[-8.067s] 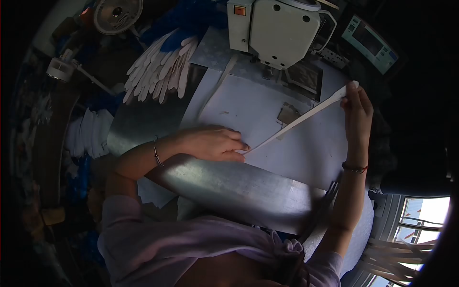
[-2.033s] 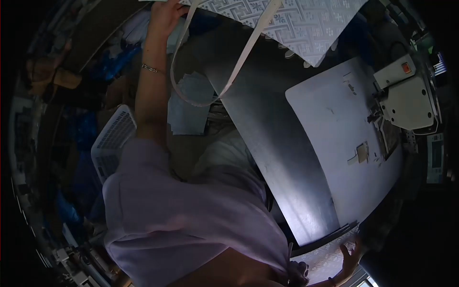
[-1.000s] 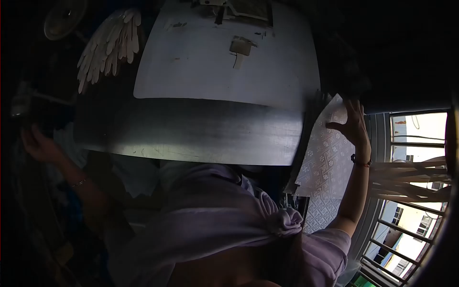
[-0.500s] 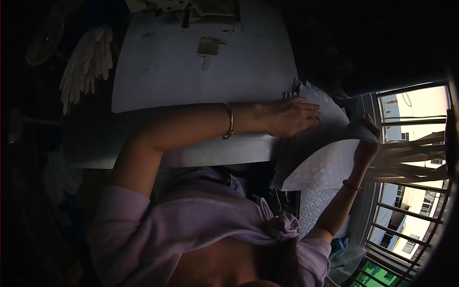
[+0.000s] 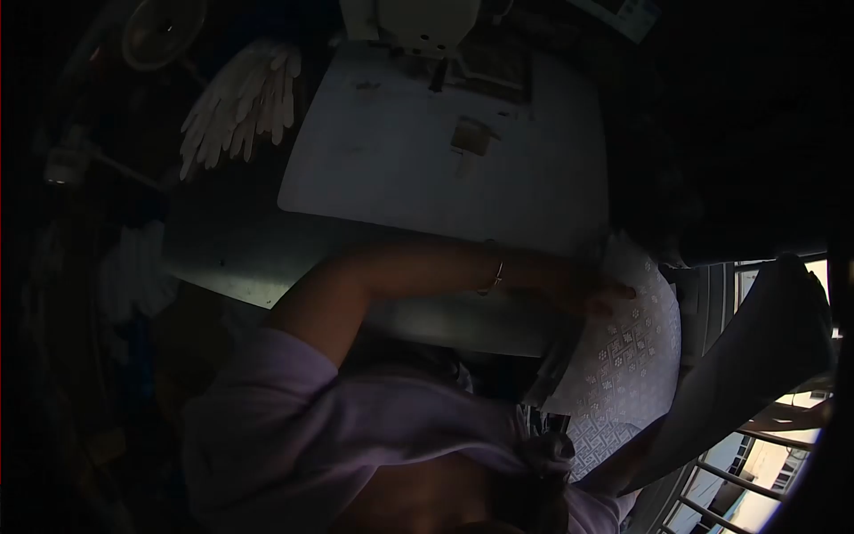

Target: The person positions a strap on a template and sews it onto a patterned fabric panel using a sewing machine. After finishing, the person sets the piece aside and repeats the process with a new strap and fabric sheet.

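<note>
By left hand (image 5: 578, 289); flower-patterned sheet (image 5: 636, 343)

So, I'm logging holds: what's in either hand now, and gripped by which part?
Probably the raised sheet, by the right hand, whose grip isn't clear enough to place. The left hand is over patterned material; too dark to tell whether it holds any.

Very dim around a metal-edged bench (image 5: 253, 265); brighter at lower right, through a barred window (image 5: 763, 458); shadowed at upper left, near a round fan (image 5: 165, 34).
</note>
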{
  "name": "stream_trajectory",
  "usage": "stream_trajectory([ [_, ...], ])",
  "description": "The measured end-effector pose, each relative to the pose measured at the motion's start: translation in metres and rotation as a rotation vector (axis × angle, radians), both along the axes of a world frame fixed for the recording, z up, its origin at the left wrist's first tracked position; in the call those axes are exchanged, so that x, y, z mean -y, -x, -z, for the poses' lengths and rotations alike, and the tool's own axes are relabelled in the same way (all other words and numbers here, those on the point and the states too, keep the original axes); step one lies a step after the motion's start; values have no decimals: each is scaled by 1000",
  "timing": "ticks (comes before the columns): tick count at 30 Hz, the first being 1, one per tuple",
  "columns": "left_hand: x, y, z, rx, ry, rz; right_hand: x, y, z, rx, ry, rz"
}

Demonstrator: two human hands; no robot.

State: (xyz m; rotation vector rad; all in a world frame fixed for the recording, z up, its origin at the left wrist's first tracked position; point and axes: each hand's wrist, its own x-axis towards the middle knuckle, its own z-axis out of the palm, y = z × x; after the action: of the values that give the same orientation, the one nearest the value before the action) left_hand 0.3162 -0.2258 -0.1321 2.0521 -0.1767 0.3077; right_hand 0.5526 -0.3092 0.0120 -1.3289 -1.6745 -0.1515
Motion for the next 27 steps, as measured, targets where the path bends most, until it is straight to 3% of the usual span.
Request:
stream_trajectory([
  [2,-52,12,-10,56,28,-202,-18,13,-4,49,42,-15],
  [3,-75,28,-31,-6,447,-226,-25,21,-5,73,66,-18],
  [4,-99,50,-55,-69,861,-238,-46,60,2,200,257,-8],
  [7,-145,117,-107,-141,1034,-96,-98,141,34,465,224,-283],
  [9,-140,143,-131,-524,-21,-332,-123,177,58,422,239,-379],
  [10,-139,148,-122,-528,-21,-334,-135,190,65,356,265,-425],
  [12,-126,144,-104,-626,-640,-553,-145,197,65,361,207,-448],
  [14,-117,156,-118,-654,-644,-611,-142,191,58,375,151,-469],
  [15,-97,153,-135,-665,-677,-664,-119,169,44,426,171,-368],
  [18,-54,157,-152,-489,-769,-818,-58,87,27,440,243,-186],
  [20,-54,177,-160,-213,-1016,-972,-50,59,19,427,318,-111],
  [22,-46,184,-159,-148,-1084,-984,-38,43,23,319,274,-90],
  [24,-36,184,-160,-87,-1147,-981,-29,34,22,408,159,-70],
  [25,-106,227,-127,-31,-1145,-1001,-102,73,41,494,92,-82],
  [27,-102,229,-116,68,-1200,-1000,-93,77,40,533,6,-45],
])
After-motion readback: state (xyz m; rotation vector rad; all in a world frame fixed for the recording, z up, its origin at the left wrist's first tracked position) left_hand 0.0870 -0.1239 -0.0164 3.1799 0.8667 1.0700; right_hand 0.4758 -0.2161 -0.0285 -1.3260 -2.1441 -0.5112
